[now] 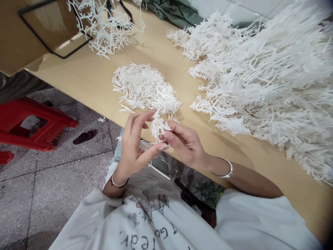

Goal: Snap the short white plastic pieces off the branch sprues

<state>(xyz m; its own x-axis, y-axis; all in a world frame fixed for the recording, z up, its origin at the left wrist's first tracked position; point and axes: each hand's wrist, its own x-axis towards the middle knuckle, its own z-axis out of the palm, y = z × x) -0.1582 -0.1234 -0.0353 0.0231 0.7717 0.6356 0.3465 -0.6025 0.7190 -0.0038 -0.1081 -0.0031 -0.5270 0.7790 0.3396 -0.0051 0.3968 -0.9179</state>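
Observation:
Near the table's front edge, my right hand (186,144) is closed, thumb and fingertips pinching a small white branched plastic sprig (157,128). My left hand (137,140) curves around the sprig's other side, thumb and forefinger spread apart. Whether its fingertips touch the sprig is hard to see. Below the left thumb a thin white stem (159,171) sticks out; where it begins is hidden. Just beyond both hands lies a low pile of short white plastic pieces (145,86).
A large heap of white branched strands (260,76) covers the table's right side. Farther back left lie white branching frames (111,33), near a black wire frame (65,55) and a cardboard box (39,27). Dark green cloth (174,12) lies behind. A red stool (31,121) stands at left.

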